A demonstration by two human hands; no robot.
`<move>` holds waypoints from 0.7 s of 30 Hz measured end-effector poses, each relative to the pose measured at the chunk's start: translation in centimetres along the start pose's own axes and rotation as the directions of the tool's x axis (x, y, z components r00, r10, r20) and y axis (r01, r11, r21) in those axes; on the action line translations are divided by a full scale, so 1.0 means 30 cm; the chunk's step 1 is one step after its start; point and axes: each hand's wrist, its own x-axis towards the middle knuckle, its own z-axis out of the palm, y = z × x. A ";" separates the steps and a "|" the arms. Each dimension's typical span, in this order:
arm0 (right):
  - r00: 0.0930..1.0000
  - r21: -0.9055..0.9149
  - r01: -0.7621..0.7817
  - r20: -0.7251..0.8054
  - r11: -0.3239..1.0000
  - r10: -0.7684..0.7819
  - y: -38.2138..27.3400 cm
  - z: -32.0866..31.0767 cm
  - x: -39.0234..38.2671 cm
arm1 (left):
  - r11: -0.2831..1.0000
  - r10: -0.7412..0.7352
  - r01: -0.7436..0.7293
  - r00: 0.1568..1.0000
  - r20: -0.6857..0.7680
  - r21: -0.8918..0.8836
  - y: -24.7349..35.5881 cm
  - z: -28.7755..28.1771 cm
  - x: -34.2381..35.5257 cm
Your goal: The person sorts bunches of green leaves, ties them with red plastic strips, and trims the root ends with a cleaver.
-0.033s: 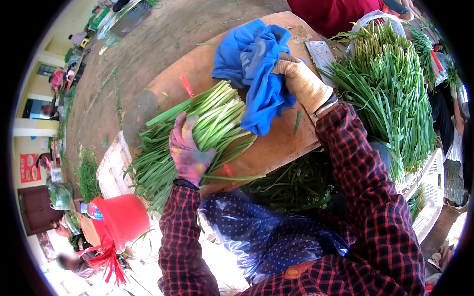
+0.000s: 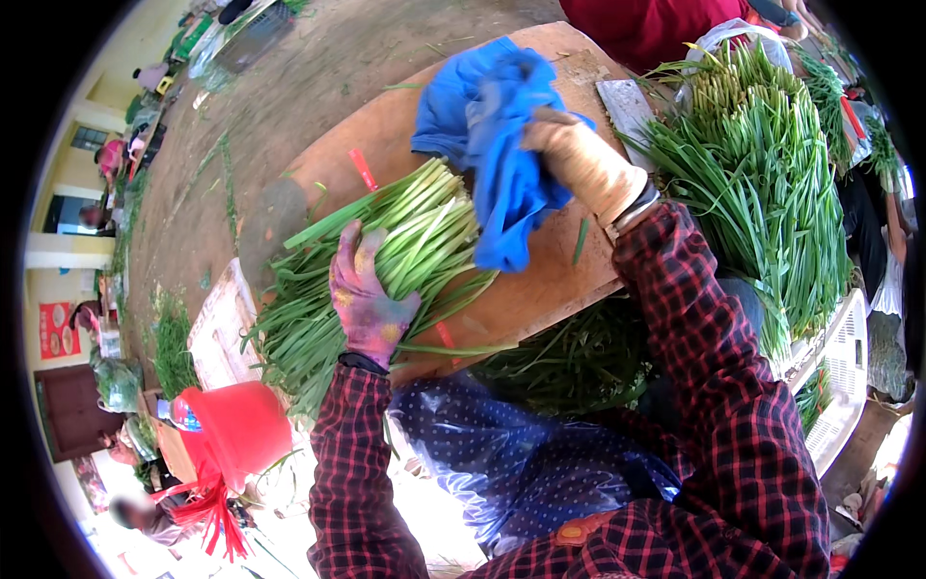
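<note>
My left hand (image 2: 371,289), in a pink-and-purple stained glove, grips a loose bunch of long green leafy vegetables (image 2: 424,212), pale stems toward the upper right, on a brown board (image 2: 569,251). My right hand (image 2: 579,164), in a tan glove and blurred, holds a crumpled blue cloth (image 2: 502,203) just right of the stems; its fingertips are partly hidden in the cloth. Short red strips (image 2: 364,169) show at the bunch’s edges. Beneath my arms is a shiny blue dotted apron (image 2: 521,473).
A large pile of greens (image 2: 762,193) lies at right on a white plastic crate (image 2: 839,376). A red bucket (image 2: 241,425) with red strips stands lower left, beside a pale sack (image 2: 217,328). A person in red (image 2: 646,24) is at top; other people (image 2: 113,154) are far left.
My right hand and the blue cloth have shifted slightly left, and the hand is more blurred. My left hand stays on the bunch.
</note>
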 end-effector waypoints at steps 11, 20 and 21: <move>0.988 -0.958 0.121 0.141 0.261 0.061 0.109 0.111 0.097 | 0.993 0.090 -0.092 0.995 0.039 0.074 0.024 -0.020 -0.007; 0.959 -0.318 -0.025 -0.276 0.948 -0.067 0.105 -0.023 0.056 | 0.986 0.166 -0.167 0.984 0.062 0.001 0.007 -0.023 0.005; 0.962 0.112 -0.001 -0.271 0.994 0.032 0.083 -0.035 0.044 | 0.985 0.169 -0.171 0.984 0.064 0.018 0.008 -0.027 0.004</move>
